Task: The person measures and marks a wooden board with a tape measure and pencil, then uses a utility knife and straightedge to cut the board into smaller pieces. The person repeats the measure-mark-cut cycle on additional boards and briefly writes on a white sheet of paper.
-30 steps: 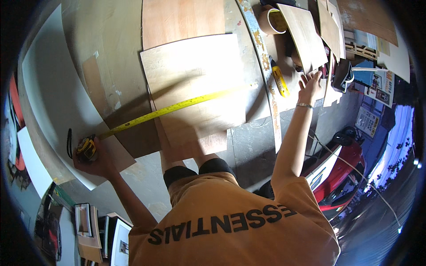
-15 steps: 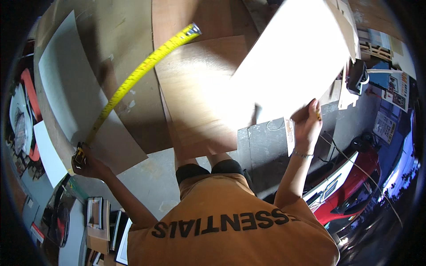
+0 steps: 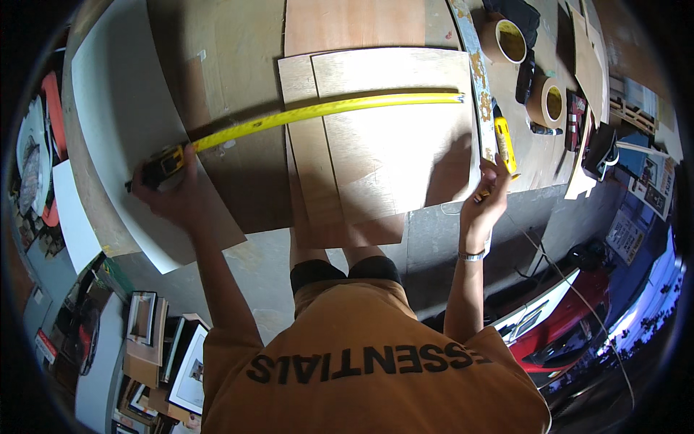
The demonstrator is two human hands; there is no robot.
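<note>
My left hand (image 3: 177, 184) is closed round the black-and-yellow case of a tape measure (image 3: 163, 165), above a white curved-looking sheet (image 3: 116, 94). Its yellow blade (image 3: 325, 108) reaches rightward over a light plywood panel (image 3: 397, 155), and the metal tip lies over the panel near its right edge. Under that panel, another plywood piece (image 3: 307, 145) shows along the left. My right hand (image 3: 486, 199) is closed at the panel's near right corner, with bits of a thin yellow pencil (image 3: 482, 195) showing at the fingers. Just beyond lies a yellow utility knife (image 3: 504, 145).
A paint-worn metal strip (image 3: 473, 69) runs along the panel's right side. Two tape rolls (image 3: 510, 41) and a dark box cutter-sized item (image 3: 546, 130) lie to the right. Picture frames (image 3: 142, 318) lean at lower left. A thin cable (image 3: 571, 286) hangs at right.
The bright panel raised at the right now lies flat on the plywood. The tape blade has swung down from slanting upward to lie nearly level across it. My left hand has moved up and right.
</note>
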